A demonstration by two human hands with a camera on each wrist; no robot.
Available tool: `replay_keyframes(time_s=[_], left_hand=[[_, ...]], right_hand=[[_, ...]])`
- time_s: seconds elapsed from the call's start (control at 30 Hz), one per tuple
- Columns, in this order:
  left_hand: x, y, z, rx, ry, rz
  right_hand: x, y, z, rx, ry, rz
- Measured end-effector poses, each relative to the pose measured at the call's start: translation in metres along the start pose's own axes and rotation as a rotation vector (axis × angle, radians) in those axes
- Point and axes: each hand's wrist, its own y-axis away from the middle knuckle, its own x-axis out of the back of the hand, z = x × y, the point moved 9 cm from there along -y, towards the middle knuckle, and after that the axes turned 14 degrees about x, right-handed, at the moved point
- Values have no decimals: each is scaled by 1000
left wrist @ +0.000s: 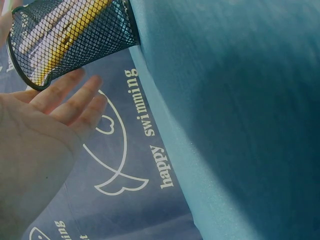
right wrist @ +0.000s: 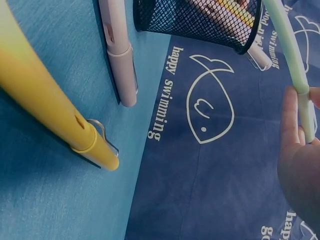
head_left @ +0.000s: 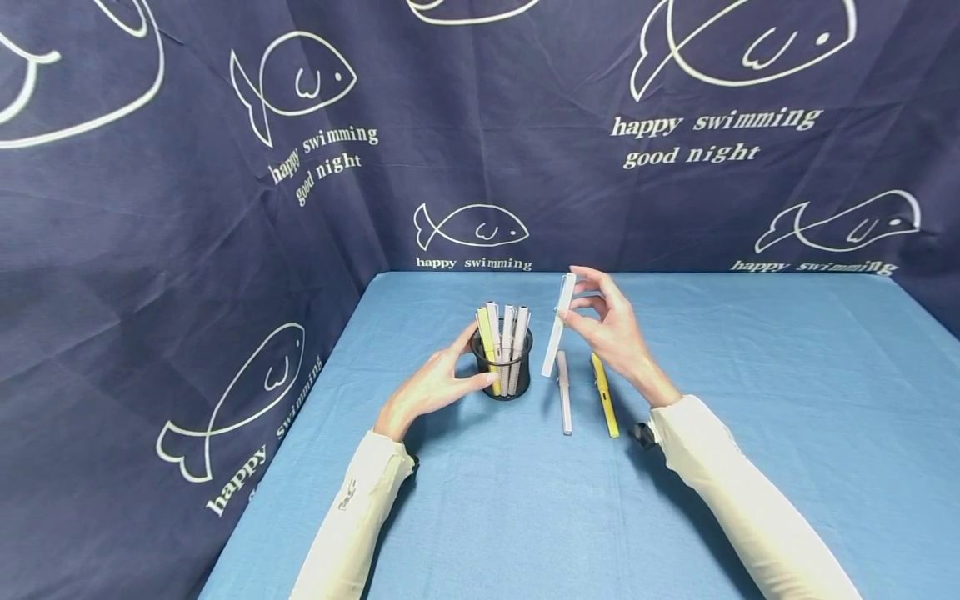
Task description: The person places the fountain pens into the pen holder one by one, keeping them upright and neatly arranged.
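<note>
My left hand (head_left: 437, 382) holds a black mesh pen holder (head_left: 518, 385) by its left side, with the thumb across the front; in the left wrist view, several fingers (left wrist: 70, 102) stretch out beside the mesh. Several capped pens stand in the holder, among them a yellow pen (head_left: 486, 335) and pale ones (head_left: 520, 333). To the right of the holder, my right hand (head_left: 611, 327) pinches a white pen (head_left: 557, 337) in the air, tilted; it looks pale green in the right wrist view. Below it, a pale pinkish pen (head_left: 564, 393) and a yellow pen (head_left: 605, 397) lie on the table.
A blue cloth covers the table (head_left: 750, 375). Dark blue curtains (head_left: 570, 208) printed with white fish and lettering hang behind it and along the left. The two lying pens are roughly side by side, pointing toward the table's front.
</note>
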Motion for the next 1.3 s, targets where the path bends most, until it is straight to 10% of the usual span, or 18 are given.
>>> replay_keyframes(time_s=[1.3], left_hand=[[0,1,1,3,10,1]], right_hand=[[-20,-12,0,-18,-22,44]])
